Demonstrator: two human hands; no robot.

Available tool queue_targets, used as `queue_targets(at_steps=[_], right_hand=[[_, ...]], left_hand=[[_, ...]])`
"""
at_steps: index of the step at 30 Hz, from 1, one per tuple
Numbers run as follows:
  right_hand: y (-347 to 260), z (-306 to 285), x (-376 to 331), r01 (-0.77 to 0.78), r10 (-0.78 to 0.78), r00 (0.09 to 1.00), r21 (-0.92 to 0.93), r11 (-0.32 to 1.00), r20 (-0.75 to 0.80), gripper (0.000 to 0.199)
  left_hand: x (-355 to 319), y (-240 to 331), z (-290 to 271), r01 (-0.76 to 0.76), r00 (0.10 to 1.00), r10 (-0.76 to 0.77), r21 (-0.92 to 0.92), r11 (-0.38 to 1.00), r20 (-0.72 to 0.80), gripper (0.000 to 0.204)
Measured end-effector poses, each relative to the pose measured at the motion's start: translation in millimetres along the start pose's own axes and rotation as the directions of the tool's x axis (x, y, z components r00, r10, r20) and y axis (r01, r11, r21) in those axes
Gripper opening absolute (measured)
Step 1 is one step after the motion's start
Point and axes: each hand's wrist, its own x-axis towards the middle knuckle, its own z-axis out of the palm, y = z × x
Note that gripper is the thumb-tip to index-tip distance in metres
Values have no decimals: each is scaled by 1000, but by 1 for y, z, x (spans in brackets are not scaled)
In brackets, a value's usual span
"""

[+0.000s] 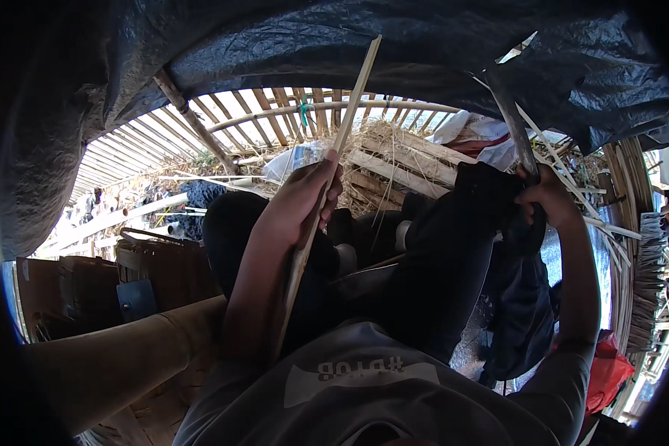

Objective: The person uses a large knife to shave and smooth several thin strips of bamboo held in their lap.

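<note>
Above the lap [442, 279], left grip [311, 189] clamps a bamboo strip [357, 97], right grip [548, 196] apparently a dark tool [516, 128].

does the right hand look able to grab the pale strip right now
Probably not as things stand: the right hand is closed around a long dark tool, apart from the pale strip, which the left hand holds.

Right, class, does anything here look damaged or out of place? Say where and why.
Yes: the dark sheet overhead looks torn. Toward the picture's upper right, a jagged gap shows bright light against the dark material.
</note>
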Motion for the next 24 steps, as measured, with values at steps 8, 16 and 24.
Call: queue_targets(at_steps=[8, 16, 24], right_hand=[[61, -102, 50, 116, -485, 872, -938, 328, -61, 44], [-31, -44, -15, 89, -701, 697, -953, 291, -149, 34], [-53, 45, 14, 444, -607, 794, -651, 616, -32, 39]], left_hand=[[-8, -5, 5, 42, 999, -42, 86, 995, 2, 32], [-25, -11, -8, 32, 998, -28, -88, 996, 48, 30], [-30, -12, -13, -21, 998, 30, -154, 988, 53, 32]])
